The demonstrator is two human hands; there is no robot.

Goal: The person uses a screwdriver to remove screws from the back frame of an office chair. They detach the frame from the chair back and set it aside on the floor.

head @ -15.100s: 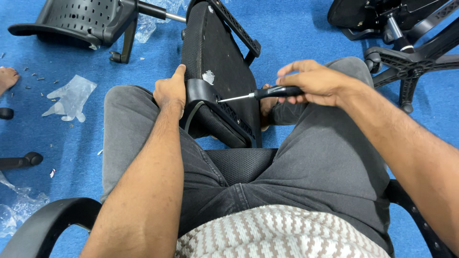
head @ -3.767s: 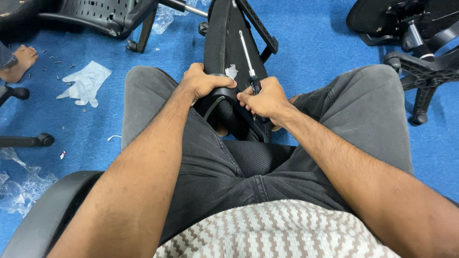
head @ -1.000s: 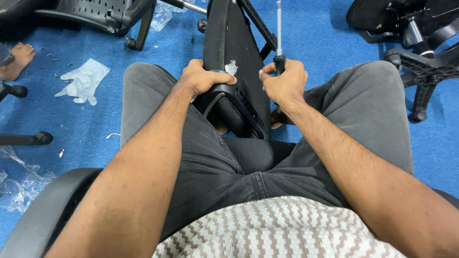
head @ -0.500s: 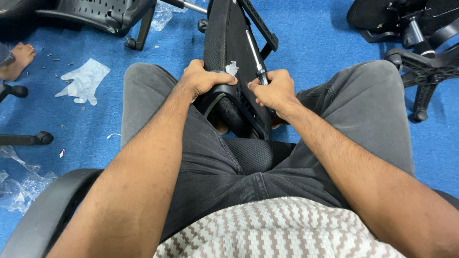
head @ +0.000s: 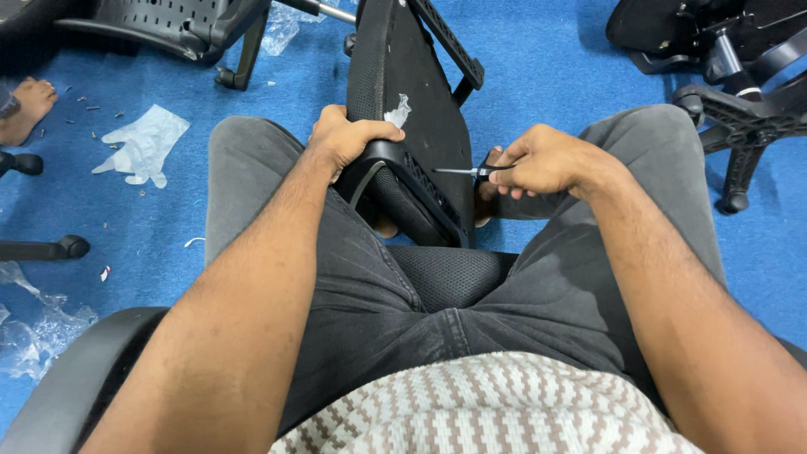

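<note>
While the person sits in a chair with knees apart, I note a black chair seat part [head: 412, 109] standing on edge between the legs, its far end running away across the blue carpet [head: 538, 59]. I see the left hand [head: 349, 139] clamped over the near curved plastic armrest bracket [head: 382, 164] of that part, fingers wrapped over its top and thumb toward the camera. I record the right hand [head: 542, 160] closed around the dark handle of a screwdriver [head: 466, 171], whose thin metal shaft lies roughly level and points left, its tip touching the ribbed side of the bracket. A torn scrap of white film [head: 395, 111] sticks to the seat's flat face just above the left hand. Both thighs are in grey trousers [head: 614, 277], and a white-and-brown patterned shirt [head: 487, 412] fills the lower edge of the view. To the left on the carpet lie a clear plastic glove [head: 139, 145], small scattered screws, and crumpled clear wrapping [head: 38, 332]; another person's bare foot [head: 27, 105] shows at the left edge. An upturned black chair shell [head: 160, 25] lies at top left, and a black star-shaped chair base [head: 740, 109] with castors stands at top right. The black armrest [head: 76, 387] of the occupied chair curves across the lower left corner.
</note>
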